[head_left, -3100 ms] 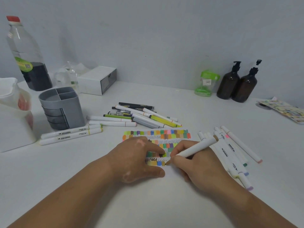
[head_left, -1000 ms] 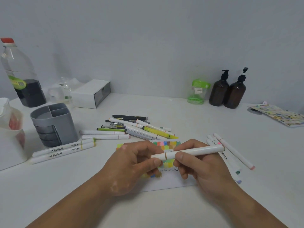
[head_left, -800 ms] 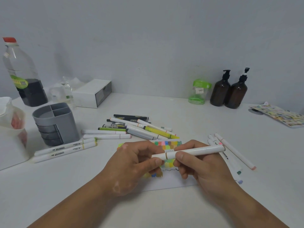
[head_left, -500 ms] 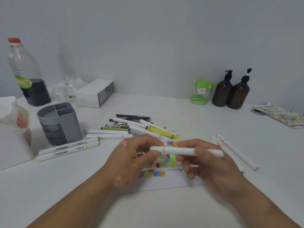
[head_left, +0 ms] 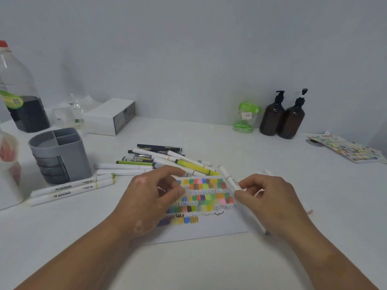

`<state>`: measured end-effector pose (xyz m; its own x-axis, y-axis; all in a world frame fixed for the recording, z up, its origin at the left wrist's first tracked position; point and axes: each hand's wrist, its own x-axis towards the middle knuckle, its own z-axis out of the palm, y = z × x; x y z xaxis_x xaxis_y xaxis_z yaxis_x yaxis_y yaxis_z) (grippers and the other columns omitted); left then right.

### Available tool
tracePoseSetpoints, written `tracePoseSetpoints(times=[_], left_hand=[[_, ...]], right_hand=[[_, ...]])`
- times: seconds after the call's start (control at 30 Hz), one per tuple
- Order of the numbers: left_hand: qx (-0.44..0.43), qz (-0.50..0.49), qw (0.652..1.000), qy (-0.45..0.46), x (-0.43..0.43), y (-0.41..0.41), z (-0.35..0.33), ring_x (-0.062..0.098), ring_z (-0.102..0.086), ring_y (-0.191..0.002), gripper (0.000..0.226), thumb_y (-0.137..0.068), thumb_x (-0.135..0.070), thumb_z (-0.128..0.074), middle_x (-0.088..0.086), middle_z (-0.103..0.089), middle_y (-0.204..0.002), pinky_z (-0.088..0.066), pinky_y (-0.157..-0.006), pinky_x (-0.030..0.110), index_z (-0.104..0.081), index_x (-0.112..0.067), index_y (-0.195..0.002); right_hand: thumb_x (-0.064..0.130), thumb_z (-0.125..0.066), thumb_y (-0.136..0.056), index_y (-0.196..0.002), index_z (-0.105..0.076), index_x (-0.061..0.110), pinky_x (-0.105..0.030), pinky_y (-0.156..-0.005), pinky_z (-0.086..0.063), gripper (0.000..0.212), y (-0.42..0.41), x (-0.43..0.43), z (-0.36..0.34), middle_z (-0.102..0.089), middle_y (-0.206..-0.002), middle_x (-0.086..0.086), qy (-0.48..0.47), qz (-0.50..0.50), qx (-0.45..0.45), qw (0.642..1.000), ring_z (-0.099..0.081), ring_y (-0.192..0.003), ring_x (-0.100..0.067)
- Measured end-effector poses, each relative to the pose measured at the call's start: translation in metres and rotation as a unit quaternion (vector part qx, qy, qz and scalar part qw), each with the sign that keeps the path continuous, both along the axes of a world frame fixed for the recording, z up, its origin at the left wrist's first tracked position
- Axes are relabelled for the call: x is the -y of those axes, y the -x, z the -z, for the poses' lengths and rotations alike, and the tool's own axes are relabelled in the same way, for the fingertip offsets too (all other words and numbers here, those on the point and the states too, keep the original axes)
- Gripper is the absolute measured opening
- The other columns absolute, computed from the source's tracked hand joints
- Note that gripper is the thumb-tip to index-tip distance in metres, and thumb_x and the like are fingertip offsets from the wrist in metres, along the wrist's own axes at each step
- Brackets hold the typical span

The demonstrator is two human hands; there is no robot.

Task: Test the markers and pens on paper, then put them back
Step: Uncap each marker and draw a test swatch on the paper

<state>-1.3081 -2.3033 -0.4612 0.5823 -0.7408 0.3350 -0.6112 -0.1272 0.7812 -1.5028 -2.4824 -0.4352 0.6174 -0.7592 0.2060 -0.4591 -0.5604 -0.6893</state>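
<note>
Here, in the head view, the right hand (head_left: 270, 201) pinches a white marker (head_left: 228, 177) between thumb and curled fingers. The marker slants up and away to the left, just above the right edge of the paper (head_left: 209, 229). The left hand (head_left: 150, 199) hovers over the paper's left part, fingers loosely curled, thumb and forefinger apart with nothing seen between them. The paper lies flat on the white table (head_left: 62, 243) and bears rows of colour patches and scribbles (the left hand covers their left ends). Behind it is a loose pile of pens (head_left: 159, 152) with a yellow highlighter (head_left: 194, 166) among them. Two white markers (head_left: 123, 168) lie left of the pile, and two labelled markers (head_left: 71, 190) lie in front of the grey pen holder (head_left: 60, 155). Along the wall stand a white drawer box (head_left: 109, 117), a green-lidded jar (head_left: 247, 117) and two brown pump bottles (head_left: 282, 118); a patterned sheet (head_left: 347, 148) lies far right. The large bottle (head_left: 18, 97) and a white tub (head_left: 8, 185) are cut off at the left edge. More markers behind the right hand show only their ends (head_left: 268, 172). A white shaft (head_left: 261, 227) emerges below that hand, too blurred to tell whether it belongs to the held marker.
</note>
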Motion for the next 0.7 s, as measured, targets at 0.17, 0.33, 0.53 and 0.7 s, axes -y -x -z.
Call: tracePoseSetpoints(times=[0.17, 0.33, 0.53, 0.7], left_hand=[[0.017, -0.004, 1.0, -0.013, 0.0, 0.006, 0.003, -0.002, -0.068, -0.082, 0.008, -0.089, -0.033, -0.073, -0.027, -0.07, -0.082, -0.053, -0.062, 0.013, -0.074, -0.041, -0.086], [0.014, -0.012, 1.0, -0.017, -0.007, 0.011, -0.001, 0.005, -0.068, -0.067, 0.01, -0.091, -0.03, -0.07, -0.023, -0.071, -0.078, -0.051, -0.053, 0.015, -0.075, -0.037, -0.084], [0.144, -0.082, 0.983, -0.082, -0.028, -0.006, -0.011, 0.0, -0.065, -0.075, 0.013, -0.094, -0.021, -0.067, -0.019, -0.072, -0.084, -0.048, -0.066, 0.01, -0.077, -0.029, -0.092], [0.306, -0.231, 0.892, -0.241, -0.09, -0.072, -0.012, 0.022, -0.064, -0.093, 0.02, -0.094, -0.013, -0.061, -0.001, -0.071, -0.104, -0.054, -0.08, 0.032, -0.076, -0.022, -0.105]], right_hand=[[0.043, -0.072, -0.078, -0.095, -0.075, 0.033, -0.027, -0.067, -0.051, 0.021, 0.003, 0.011, 0.011, -0.068, -0.073, 0.017, 0.09, 0.089, -0.122, 0.984, -0.062, -0.08, -0.005], [0.047, -0.068, -0.082, -0.103, -0.068, 0.04, -0.028, -0.066, -0.049, 0.023, -0.006, 0.008, 0.016, -0.062, -0.073, 0.018, 0.134, 0.089, -0.138, 0.977, -0.057, -0.077, -0.008], [0.036, -0.076, -0.079, -0.079, -0.067, 0.04, -0.023, -0.057, -0.044, 0.01, -0.009, -0.018, 0.022, -0.06, -0.059, 0.018, 0.142, -0.027, -0.04, 0.989, -0.058, -0.064, 0.002], [0.033, -0.075, -0.077, -0.072, -0.065, 0.041, -0.029, -0.063, -0.051, 0.014, -0.014, -0.038, 0.025, -0.059, -0.061, 0.016, 0.153, -0.111, -0.019, 0.982, -0.058, -0.064, -0.003]])
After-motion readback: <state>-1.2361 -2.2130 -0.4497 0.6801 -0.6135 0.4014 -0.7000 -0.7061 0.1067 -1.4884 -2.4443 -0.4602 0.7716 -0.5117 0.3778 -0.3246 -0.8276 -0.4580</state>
